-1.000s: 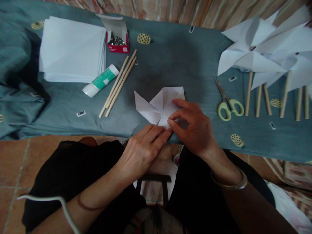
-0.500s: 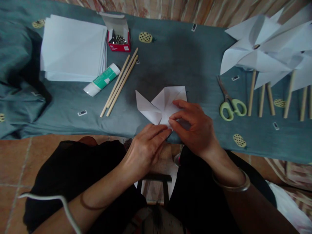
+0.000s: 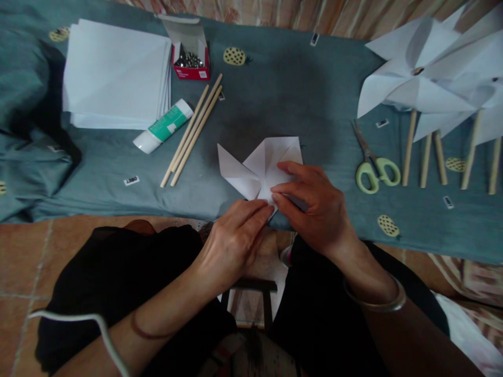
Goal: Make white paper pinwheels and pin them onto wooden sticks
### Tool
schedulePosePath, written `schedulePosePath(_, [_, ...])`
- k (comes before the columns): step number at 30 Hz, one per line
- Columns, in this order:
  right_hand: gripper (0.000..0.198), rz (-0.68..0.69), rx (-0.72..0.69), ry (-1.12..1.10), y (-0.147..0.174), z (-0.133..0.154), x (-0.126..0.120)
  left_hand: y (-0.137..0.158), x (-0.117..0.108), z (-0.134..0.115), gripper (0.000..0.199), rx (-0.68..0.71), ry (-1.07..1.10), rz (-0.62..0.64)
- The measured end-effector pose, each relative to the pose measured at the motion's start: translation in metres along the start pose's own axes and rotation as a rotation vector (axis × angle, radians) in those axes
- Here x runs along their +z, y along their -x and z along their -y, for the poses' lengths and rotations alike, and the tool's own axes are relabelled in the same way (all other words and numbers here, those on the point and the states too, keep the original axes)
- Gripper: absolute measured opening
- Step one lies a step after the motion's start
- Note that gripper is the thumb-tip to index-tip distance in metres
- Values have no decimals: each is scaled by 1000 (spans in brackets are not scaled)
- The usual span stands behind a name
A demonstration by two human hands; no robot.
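Note:
A white paper pinwheel (image 3: 257,165), partly folded, lies near the front edge of the cloth-covered table. Its left points stand up toward the centre, while the upper right part looks flat with a cut line. My left hand (image 3: 236,235) holds the paper's near edge, fingers pressed together. Over the right part is my right hand (image 3: 314,204), its thumb and index finger pinching the paper close to the centre and the other fingers curled above it. Both hands hide the lower part of the paper.
At the left lie a stack of white paper (image 3: 118,76), a glue tube (image 3: 163,125) and wooden sticks (image 3: 192,136). Behind them stands an open red box (image 3: 191,68) of small metal pieces. Scissors (image 3: 377,173) and finished pinwheels (image 3: 424,68) on sticks lie at the right.
The view has shifted very slightly. Both hands stay on the paper in nearly the same pose, and the folds look the same.

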State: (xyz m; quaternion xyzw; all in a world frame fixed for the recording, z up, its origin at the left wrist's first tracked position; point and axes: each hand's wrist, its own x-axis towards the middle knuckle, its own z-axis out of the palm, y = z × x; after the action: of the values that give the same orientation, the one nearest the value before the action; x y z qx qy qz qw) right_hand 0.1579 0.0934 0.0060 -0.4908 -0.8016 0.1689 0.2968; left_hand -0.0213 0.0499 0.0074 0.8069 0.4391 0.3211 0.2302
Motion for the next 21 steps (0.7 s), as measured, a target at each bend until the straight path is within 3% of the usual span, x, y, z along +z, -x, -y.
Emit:
schedulePosePath(11, [18,-24,-66,98,0,0,5,-1,-1,0,25,-1,-28,24])
schedulePosePath(21, [28,86,-72,162,-1,4,7,-3,-2,-1,24,-2,-23,35])
